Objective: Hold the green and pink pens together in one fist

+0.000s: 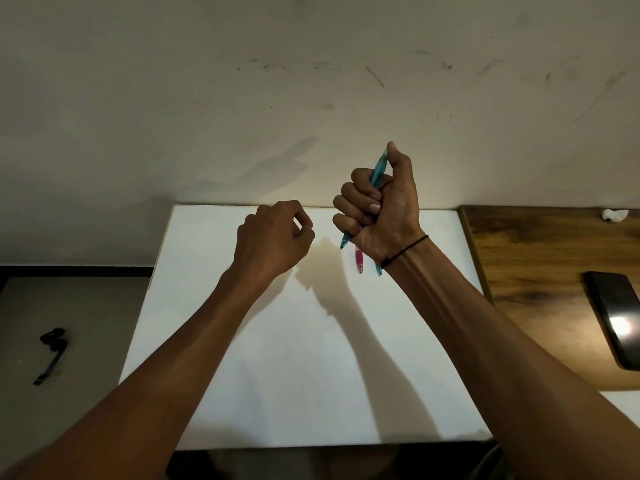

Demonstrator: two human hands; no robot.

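Note:
My right hand [381,206] is raised above a white table [298,358] and grips a teal pen [377,171] in its fist, thumb on the pen's top end, tip pointing down at the left. A pink pen [359,260] lies on the table just below that hand, and the end of another teal pen [378,270] shows beside my wrist. My left hand [277,237] hovers over the table to the left, fingers loosely curled, thumb and forefinger close together; nothing shows between them.
A marked wall [311,81] stands right behind the table. A wooden desk [540,271] adjoins on the right, with a black phone [616,317] and a crumpled white scrap [614,214]. On the floor at left lies a small black object [52,351].

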